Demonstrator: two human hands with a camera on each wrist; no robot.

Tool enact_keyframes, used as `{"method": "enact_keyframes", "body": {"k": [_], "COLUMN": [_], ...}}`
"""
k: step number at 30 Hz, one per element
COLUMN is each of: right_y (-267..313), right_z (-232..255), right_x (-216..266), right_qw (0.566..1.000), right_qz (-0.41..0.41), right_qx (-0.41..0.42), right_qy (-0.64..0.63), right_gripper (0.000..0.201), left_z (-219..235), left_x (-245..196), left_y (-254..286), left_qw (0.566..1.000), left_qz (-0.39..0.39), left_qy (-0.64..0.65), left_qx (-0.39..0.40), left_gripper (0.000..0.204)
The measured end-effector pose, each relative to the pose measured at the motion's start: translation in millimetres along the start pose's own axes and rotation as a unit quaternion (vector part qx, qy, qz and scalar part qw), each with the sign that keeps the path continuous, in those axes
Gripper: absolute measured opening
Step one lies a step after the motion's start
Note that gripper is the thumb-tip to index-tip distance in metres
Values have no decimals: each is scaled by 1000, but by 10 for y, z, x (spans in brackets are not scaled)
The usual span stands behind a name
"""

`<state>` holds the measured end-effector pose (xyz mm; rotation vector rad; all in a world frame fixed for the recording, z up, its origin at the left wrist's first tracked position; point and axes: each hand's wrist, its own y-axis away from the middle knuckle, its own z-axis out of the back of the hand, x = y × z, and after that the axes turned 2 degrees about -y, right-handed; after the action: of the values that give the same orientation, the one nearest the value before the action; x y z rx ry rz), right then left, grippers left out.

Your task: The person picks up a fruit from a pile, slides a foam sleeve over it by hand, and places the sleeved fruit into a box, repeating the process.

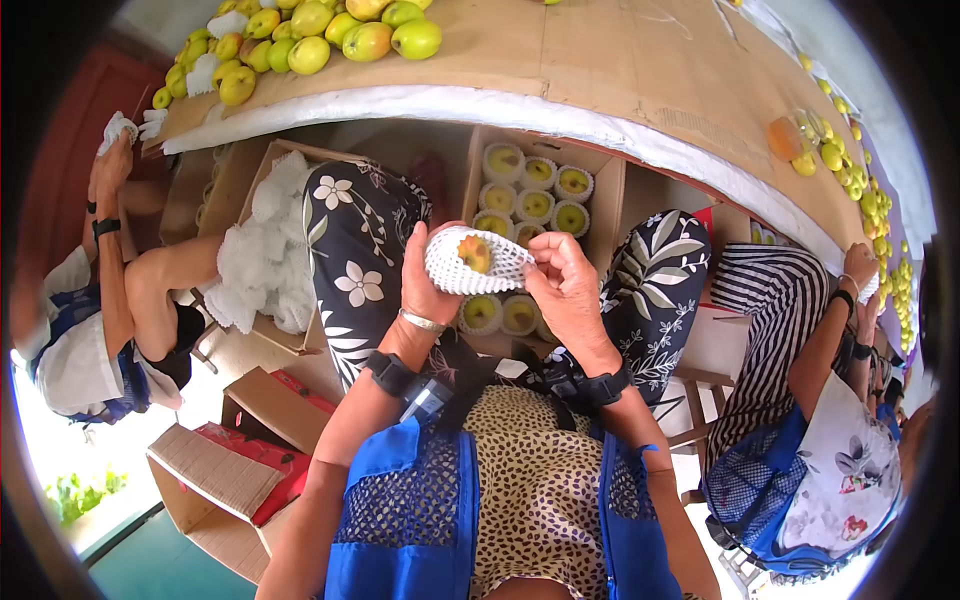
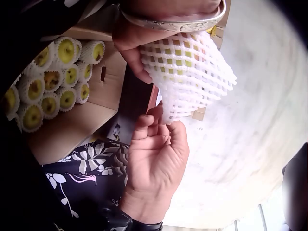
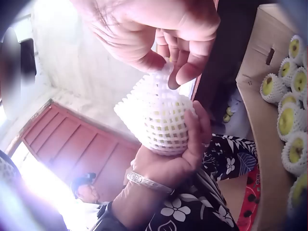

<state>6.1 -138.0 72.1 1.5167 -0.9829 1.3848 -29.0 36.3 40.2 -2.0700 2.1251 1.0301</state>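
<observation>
A yellow-green apple with a reddish patch (image 1: 473, 254) sits inside a white foam net sleeve (image 3: 166, 127) in front of the person's chest. My left hand (image 1: 425, 285) holds the sleeved apple, its fingers curled round the side, as the right wrist view shows. Between thumb and fingers, my right hand (image 1: 562, 280) pinches the gathered end of the net, pulled out to a point. In the left wrist view the right hand (image 2: 156, 166) grips that tip, while the net's other edge flares loosely.
Below the hands stands a cardboard box (image 1: 608, 190) of sleeved apples in rows. A box of empty foam nets (image 1: 270, 240) is at the left. Loose apples (image 1: 310, 50) lie on the cardboard-covered table (image 1: 600, 60) ahead. Other people sit on both sides.
</observation>
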Motion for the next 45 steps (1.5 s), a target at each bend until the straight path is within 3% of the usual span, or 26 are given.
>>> {"method": "enact_keyframes", "body": {"k": [2,5,9,10,16,23,27,30,34,40,43,44,45], "right_y": [1,-44,-52,-44,-40,-65,-80,-115,-133,-192,-217,-209,-212], "right_z": [4,26,-15,-38,-130,-213,-203,-166,-119,-32,45,69,88], "right_x": [-25,86,104,50,51,36,114,162,35,98,-68,-106,-106], "right_qw": [1000,980,970,969,982,976,973,958,926,967,991,994,993], "right_qz": [-8,139,177,181,149,147,98,90,179,121,64,-26,-35], "right_qx": [0,-24,58,58,75,66,69,110,123,142,95,100,102], "right_qy": [-12,139,160,160,92,147,197,248,310,176,73,-34,-40], "right_gripper": [26,20,20,29,45,53,53,53,53,38,24,18,18], "left_z": [-2,10,7,-6,10,-33,-63,-54,-32,-84,-101,-105,-126], "left_x": [-2,31,85,97,89,147,117,89,55,71,62,63,59], "left_y": [-5,-5,-15,-15,-3,15,30,43,72,52,59,57,66], "left_qw": [999,993,987,985,986,957,925,890,894,965,978,980,983], "left_qz": [-17,-53,-64,-65,-54,-86,-108,-75,-25,69,65,57,59], "left_qy": [-29,-101,-150,-159,-157,-275,-364,-449,-439,-238,-181,-170,-144], "left_qx": [-12,-23,-11,-21,-11,-18,-29,-22,86,87,79,85,94], "left_gripper": [43,38,35,35,31,21,32,43,41,34,36,40,41]}}
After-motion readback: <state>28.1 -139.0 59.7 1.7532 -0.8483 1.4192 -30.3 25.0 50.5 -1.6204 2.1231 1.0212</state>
